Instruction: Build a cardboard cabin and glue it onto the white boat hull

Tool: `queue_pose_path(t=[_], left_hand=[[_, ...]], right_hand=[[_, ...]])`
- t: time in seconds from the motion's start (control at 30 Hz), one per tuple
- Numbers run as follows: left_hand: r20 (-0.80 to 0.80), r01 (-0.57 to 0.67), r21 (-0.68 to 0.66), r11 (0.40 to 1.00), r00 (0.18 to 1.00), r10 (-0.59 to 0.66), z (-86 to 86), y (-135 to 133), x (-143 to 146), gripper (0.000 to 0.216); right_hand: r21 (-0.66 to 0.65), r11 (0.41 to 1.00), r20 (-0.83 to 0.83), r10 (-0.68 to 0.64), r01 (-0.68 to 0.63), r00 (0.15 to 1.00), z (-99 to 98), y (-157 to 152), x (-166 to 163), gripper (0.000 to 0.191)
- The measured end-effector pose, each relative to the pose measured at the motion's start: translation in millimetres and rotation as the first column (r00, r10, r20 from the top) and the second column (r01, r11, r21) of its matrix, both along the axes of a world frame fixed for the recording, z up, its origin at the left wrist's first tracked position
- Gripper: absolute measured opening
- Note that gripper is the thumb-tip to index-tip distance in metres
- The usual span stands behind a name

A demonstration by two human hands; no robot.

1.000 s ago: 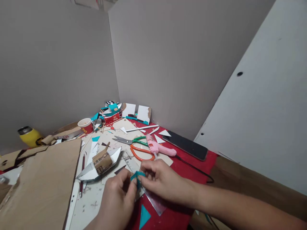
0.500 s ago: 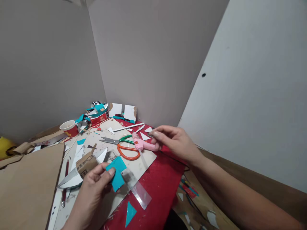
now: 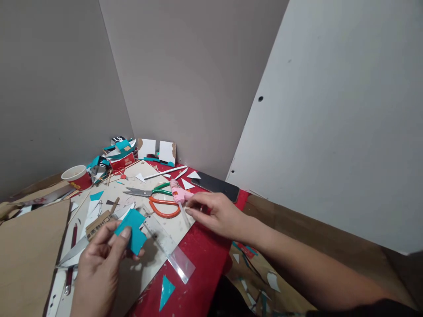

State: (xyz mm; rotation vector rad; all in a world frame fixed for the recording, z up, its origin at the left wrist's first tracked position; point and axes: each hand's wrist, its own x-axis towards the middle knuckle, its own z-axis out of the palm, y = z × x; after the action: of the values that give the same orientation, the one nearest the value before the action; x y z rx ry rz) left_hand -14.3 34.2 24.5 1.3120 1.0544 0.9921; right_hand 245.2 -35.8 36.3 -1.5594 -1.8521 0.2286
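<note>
My left hand [image 3: 102, 259] pinches a bright blue piece of card [image 3: 134, 229] with a notched outline between thumb and fingers. Over the handle end of a pink glue gun [image 3: 180, 193] is my right hand [image 3: 214, 213], thumb and forefinger apart; it hides most of the handle, and no grip on it shows. A clear glue stick [image 3: 183, 215] sticks out of the gun. Scissors [image 3: 158, 200] with green and orange handles lie against the gun. Partly behind my left hand sits a model boat [image 3: 74, 252] with a brown cardboard piece [image 3: 99, 224] on it.
A clear ruler [image 3: 176, 259] and a blue triangle [image 3: 167, 291] lie near the red table's edge. A phone [image 3: 218, 188] rests beyond my right hand. At left are a paper cup [image 3: 77, 178], cardboard [image 3: 29, 255] and a pencil [image 3: 71, 259]. Scraps litter the floor.
My right hand has come down and closer to the glue gun's body, uncovering the phone. The blue card has turned slightly in my left hand. The whole view has shifted to the right.
</note>
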Motion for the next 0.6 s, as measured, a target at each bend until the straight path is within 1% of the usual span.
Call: queue_pose_path(t=[0.03,0.1,0.17,0.23,0.33,0.37,0.5,0.53,0.6], left_hand=[[-0.009,-0.031,0.013,0.999,0.999,0.031,1.0,-0.9,0.7,0.038],[-0.018,-0.063,0.026,0.998,0.998,0.064,4.1,-3.7,4.0,0.042],[-0.016,-0.056,0.03,0.998,0.998,0.056,8.6,-7.5,8.7,0.043],[-0.01,-0.031,0.035,0.999,0.999,0.032,13.1,-11.0,13.3,0.043],[0.002,0.012,0.049,0.999,1.0,-0.012,15.7,-13.8,16.6,0.04],[0.008,0.024,0.055,0.998,1.0,-0.024,15.0,-14.2,16.6,0.038],[0.016,0.058,0.056,0.997,0.998,-0.059,5.8,-17.3,15.2,0.031],[0.011,0.078,0.057,0.995,0.997,-0.079,2.5,-19.1,15.1,0.029],[-0.038,0.162,0.088,0.983,0.986,-0.159,-4.9,-23.4,15.5,0.024]], right_hand=[[0.023,0.999,0.089,-0.045,0.043,0.995,1.5,4.2,-1.7,0.021],[0.002,0.993,0.265,-0.112,0.115,0.958,1.8,13.3,-0.7,0.029],[-0.075,0.987,0.382,-0.106,0.145,0.918,-1.5,20.5,3.7,0.036],[-0.117,0.979,0.438,-0.1,0.167,0.893,-7.5,24.6,8.6,0.037],[-0.096,0.975,0.451,-0.137,0.2,0.882,-18.1,27.6,14.4,0.025],[-0.086,0.977,0.444,-0.137,0.195,0.885,-21.4,28.3,15.9,0.025],[-0.028,0.992,0.411,-0.099,0.121,0.906,-32.3,29.1,22.0,0.033],[-0.002,0.995,0.391,-0.095,0.105,0.915,-34.2,28.2,23.4,0.033],[0.05,0.995,0.316,-0.1,0.089,0.943,-36.2,25.0,26.0,0.033]])
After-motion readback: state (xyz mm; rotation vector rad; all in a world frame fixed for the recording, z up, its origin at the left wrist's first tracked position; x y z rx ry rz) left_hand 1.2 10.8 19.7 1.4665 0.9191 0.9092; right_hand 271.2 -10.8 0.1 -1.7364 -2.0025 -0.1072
